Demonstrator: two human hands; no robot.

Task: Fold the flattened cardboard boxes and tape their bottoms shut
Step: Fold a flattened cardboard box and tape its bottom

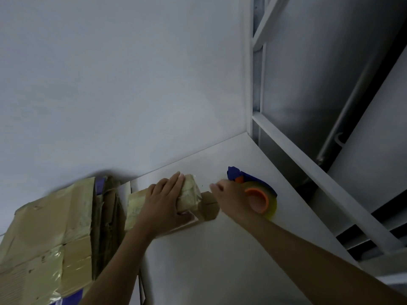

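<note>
Small cardboard box (pixel 191 194): on white table (pixel 220 260), near the back wall, old wrinkled tape over top. Likely light, thin-walled, crushable, tape skin slick; best held flat across top or by side walls. Left hand (pixel 165 201) pressed flat on top, fingers straight. Right hand (pixel 229 199) at tape dispenser (pixel 259 199), blurred; grip not determinable. Flattened boxes (pixel 55 227) stacked leftward.

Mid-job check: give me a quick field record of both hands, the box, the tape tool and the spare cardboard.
left hand: pressing flat on the small box, fingers straight
right hand: holds the tape dispenser beside the box's end
small box: on the white table, wrinkled tape over its top
tape dispenser: blue frame, orange core, clear roll
flattened boxes: stacked at the left
</note>
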